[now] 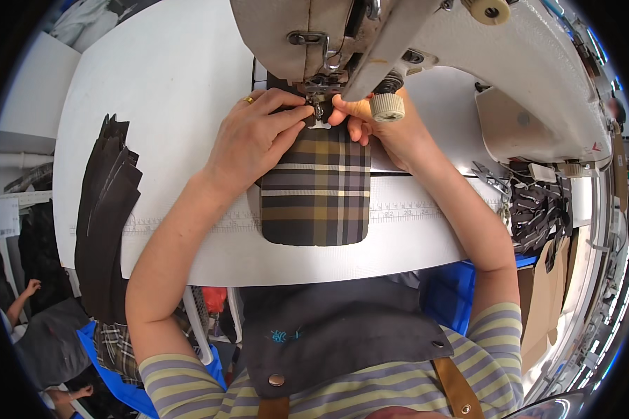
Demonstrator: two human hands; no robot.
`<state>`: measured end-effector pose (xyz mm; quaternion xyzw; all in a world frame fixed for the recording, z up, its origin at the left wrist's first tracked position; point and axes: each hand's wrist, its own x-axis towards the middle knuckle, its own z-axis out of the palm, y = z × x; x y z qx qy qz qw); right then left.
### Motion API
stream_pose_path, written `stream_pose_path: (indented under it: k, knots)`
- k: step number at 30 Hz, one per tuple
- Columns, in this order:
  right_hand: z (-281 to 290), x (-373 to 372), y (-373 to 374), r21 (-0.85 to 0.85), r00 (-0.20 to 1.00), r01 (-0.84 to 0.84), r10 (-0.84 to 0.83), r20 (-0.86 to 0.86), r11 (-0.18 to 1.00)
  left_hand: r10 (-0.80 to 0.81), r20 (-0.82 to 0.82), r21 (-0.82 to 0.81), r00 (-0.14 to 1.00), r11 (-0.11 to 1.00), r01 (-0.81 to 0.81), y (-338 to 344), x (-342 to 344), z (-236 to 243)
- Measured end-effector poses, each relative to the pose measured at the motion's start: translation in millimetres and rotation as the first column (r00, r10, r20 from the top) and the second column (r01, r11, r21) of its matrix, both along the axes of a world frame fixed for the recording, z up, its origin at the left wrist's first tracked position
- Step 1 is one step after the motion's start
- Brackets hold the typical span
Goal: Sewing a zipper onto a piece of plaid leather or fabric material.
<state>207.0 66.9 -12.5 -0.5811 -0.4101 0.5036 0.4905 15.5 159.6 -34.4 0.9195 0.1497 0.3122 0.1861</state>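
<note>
A plaid fabric piece (pixel 314 209), dark with yellow, brown and white bands and rounded near corners, lies under the presser foot (pixel 319 110) of a sewing machine (pixel 286 35). My left hand (pixel 258 133), with a ring on one finger, rests over the fabric's far left part. Its thumb and fingertips come together just left of the foot; whatever they pinch is too small to make out. On the other side my right hand (pixel 381 126) is curled at the fabric's right edge, thumb and fingertips near the foot. A machine knob partly hides it, and what it grips is unclear.
Dark fabric strips (pixel 108 216) are stacked on the white table (pixel 182 84) at the left. A printed ruler scale (pixel 412 211) crosses the tabletop. Thread snips (pixel 491 178) and dark cut pieces (pixel 538 209) lie at right. Blue bins (pixel 449 297) stand below; another person (pixel 45 342) is at lower left.
</note>
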Motion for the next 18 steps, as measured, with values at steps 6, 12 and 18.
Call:
stream_pose_path:
  k: [6, 12, 18]
  knots:
    - [-3, 7, -3, 0.056, 0.994, -0.02, 0.026, -0.108, 0.998, 0.015, -0.032, 0.057, 0.999, 0.998, -0.013, 0, 0, 2]
    - [-5, 5, -8, 0.267, 0.871, -0.017, -0.117, 0.477, 0.964, 0.0, -0.013, 0.038, 1.0, 0.999, 0.0, 3, -2, -1]
    - [-12, -6, -9, 0.491, 0.339, -0.463, -0.365, 0.867, 0.738, 0.025, -0.019, 0.198, 1.0, 0.98, -0.021, 2, -6, -3]
